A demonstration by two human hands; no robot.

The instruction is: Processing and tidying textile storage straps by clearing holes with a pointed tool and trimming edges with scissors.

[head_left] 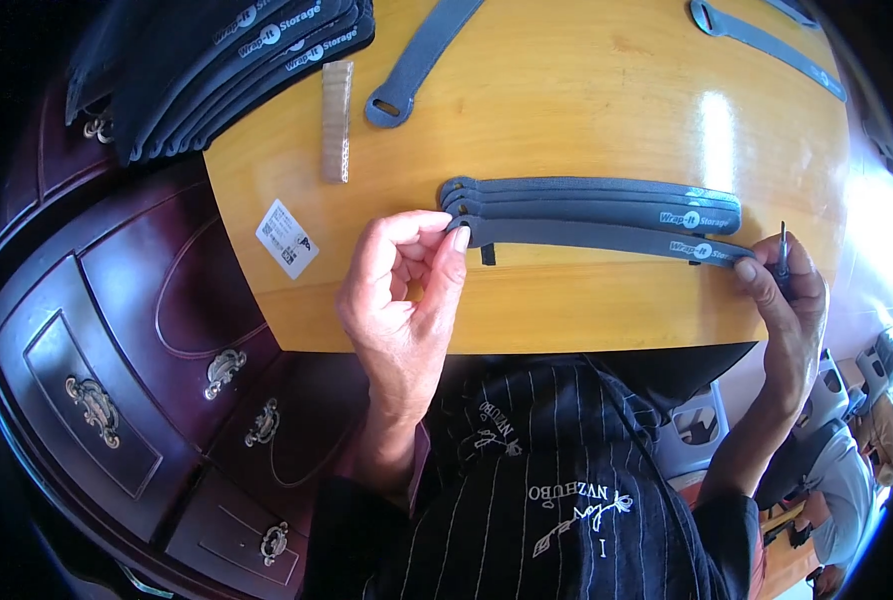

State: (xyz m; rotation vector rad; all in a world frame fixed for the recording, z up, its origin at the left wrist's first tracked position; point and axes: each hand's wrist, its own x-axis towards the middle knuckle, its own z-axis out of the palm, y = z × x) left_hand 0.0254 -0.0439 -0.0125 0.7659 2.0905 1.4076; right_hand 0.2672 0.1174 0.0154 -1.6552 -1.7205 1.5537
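Note:
A dark grey hook-and-loop strap (587, 236) stretches between my two hands above the near part of the table. My left hand (407, 290) pinches its looped end between thumb and forefinger. At the other end, my right hand (789, 295) grips the strap's tip and also holds a small thin-tipped tool with a dark handle (782, 255), pointing upward. Just beyond the held strap lie several similar straps (587, 195), stacked lengthwise with their slotted ends together at the left. Two short black pieces show beneath the held strap, one being a black tab (489, 254).
A thick pile of dark straps (257, 70) occupies the far left corner. Nearby are a corrugated cardboard strip (337, 125), a white label (287, 238) and a loose strap (417, 70). Another strap (767, 50) lies far right. Dark red drawers (147, 350) stand left of the wooden table (567, 110).

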